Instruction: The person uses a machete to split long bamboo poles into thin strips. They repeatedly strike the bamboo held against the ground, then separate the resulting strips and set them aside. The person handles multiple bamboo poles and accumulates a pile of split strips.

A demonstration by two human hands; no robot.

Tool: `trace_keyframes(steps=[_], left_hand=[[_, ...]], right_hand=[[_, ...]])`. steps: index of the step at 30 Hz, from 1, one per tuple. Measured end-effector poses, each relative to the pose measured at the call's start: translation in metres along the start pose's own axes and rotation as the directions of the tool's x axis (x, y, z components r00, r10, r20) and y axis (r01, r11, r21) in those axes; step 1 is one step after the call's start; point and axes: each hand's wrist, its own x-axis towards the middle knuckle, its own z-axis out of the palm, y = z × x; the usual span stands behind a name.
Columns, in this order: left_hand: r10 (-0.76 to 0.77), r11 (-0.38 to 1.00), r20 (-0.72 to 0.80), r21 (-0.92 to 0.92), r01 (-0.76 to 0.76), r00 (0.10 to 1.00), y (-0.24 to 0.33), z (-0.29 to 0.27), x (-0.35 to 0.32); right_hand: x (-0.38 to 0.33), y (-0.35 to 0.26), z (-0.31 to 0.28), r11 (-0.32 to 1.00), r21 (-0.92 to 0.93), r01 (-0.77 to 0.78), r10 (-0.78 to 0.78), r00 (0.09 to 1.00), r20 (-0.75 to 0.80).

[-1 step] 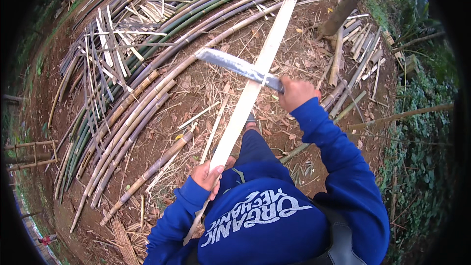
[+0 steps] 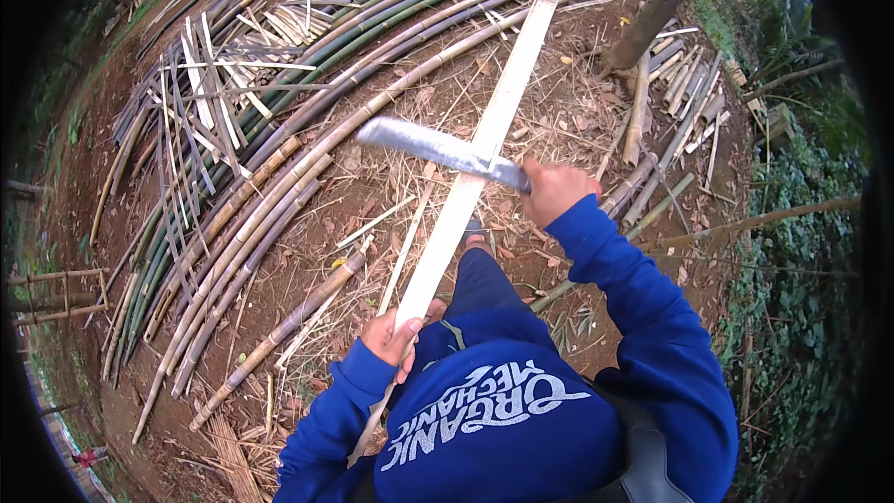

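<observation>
A long, pale split bamboo strip [image 2: 507,102] slants from my waist up to the far side of the ground. My left hand [image 2: 391,340] is closed around its near end, close to my body. In my right hand [image 2: 559,191] is a machete [image 2: 419,142], gripped by its handle, which the fingers hide. The broad blade lies across the strip at about its middle and points to the left, its outer part smeared by motion. Whether the edge bites into the bamboo I cannot tell.
Long bamboo poles [image 2: 270,196] curve across the ground on the left and far side, with a heap of split strips [image 2: 209,84] on them. A tree trunk [image 2: 661,9] stands at the far right beside short cut bamboo pieces [image 2: 689,84]. Straw and shavings litter the soil.
My right hand and the machete have moved nearer to me along the bamboo strip and slightly left. My left hand has stayed in place on the strip.
</observation>
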Motion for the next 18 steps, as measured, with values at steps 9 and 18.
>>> trace_keyframes(steps=[9, 18], left_hand=[[-0.028, 0.998, -0.03, 0.049, 0.029, 0.999, -0.024, -0.029, -0.013], [-0.049, 0.997, 0.0, 0.057, 0.049, 0.999, -0.042, -0.04, -0.031]], right_hand=[[0.023, 0.02, -0.008, 0.997, -0.029, -0.07, 0.073, 0.991, 0.116], [0.056, 0.058, -0.003, 0.983, -0.162, -0.085, 0.11, 0.983, 0.15]])
